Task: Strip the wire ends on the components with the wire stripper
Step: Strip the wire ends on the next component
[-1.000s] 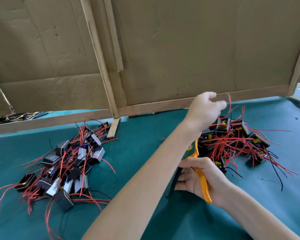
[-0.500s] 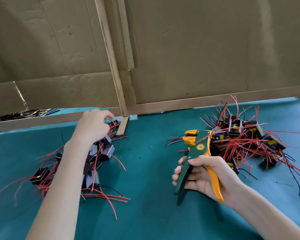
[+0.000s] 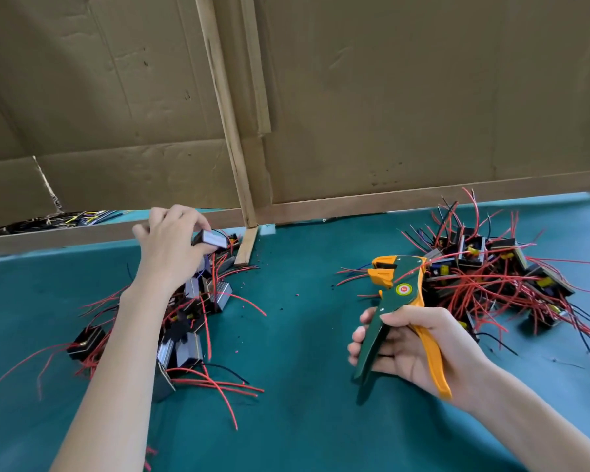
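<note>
My left hand point(image 3: 169, 248) hovers over the far end of the left pile of components point(image 3: 184, 321) and holds one small black component point(image 3: 212, 239) between thumb and fingers, its red wires hanging down. My right hand point(image 3: 413, 345) grips the green and orange wire stripper point(image 3: 397, 301) by its handles, jaws pointing up and away, above the teal table point(image 3: 304, 335). A second pile of black components with red wires point(image 3: 491, 277) lies just right of the stripper's head.
A cardboard wall with wooden battens point(image 3: 232, 131) closes off the back of the table. A short wooden piece point(image 3: 247, 247) lies at its foot. Loose wires point(image 3: 48, 221) show through a gap at the back left. Small bits of insulation point(image 3: 286, 301) dot the cloth.
My left hand swung from the right pile across to the left pile and now holds a component above it. My right hand brought the stripper upright into full view.
</note>
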Motion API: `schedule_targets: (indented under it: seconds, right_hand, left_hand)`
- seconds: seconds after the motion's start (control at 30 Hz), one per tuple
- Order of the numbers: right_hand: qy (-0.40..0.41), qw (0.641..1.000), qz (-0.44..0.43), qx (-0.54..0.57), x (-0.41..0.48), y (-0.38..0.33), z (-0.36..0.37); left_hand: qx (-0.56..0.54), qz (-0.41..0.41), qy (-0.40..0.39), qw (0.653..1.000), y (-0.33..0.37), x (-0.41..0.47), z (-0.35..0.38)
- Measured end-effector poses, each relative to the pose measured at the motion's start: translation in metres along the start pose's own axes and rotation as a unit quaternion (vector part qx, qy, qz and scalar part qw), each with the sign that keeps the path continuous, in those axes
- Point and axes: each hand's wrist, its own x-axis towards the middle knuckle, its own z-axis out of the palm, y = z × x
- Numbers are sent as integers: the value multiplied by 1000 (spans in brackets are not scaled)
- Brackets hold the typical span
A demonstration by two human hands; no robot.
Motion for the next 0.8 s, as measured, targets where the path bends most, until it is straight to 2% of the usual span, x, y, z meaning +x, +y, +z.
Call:
schedule_targets:
  seconds: [0.13,0.23,0.33,0.4,0.53,0.67,0.8]
  right_hand:
    - [2,1000,1,-2,0,0,0]
    - [4,1000,0,-2,0,0,0]
    - [4,1000,1,1,0,0,0]
    - [5,1000,1,3,0,0,-1]
    - [4,1000,2,11,2,1,-2]
    - [7,1000,-1,14,3,1,-4]
    - [4,1000,0,20,4,1,-6]
  left_hand:
    - [-148,32,82,985,21,3,-16]
    - [-257,68,147,953,41,1,-27]
    - [-351,47,158,922,58,0,-33]
    - [-412,-7,100,906,67,0,-33]
    - [-514,-114,-111,843,85,-7,-21]
    - [-467,-143,-295,821,90,-17,-1]
    - [-404,-145,-397,811,92,-26,16]
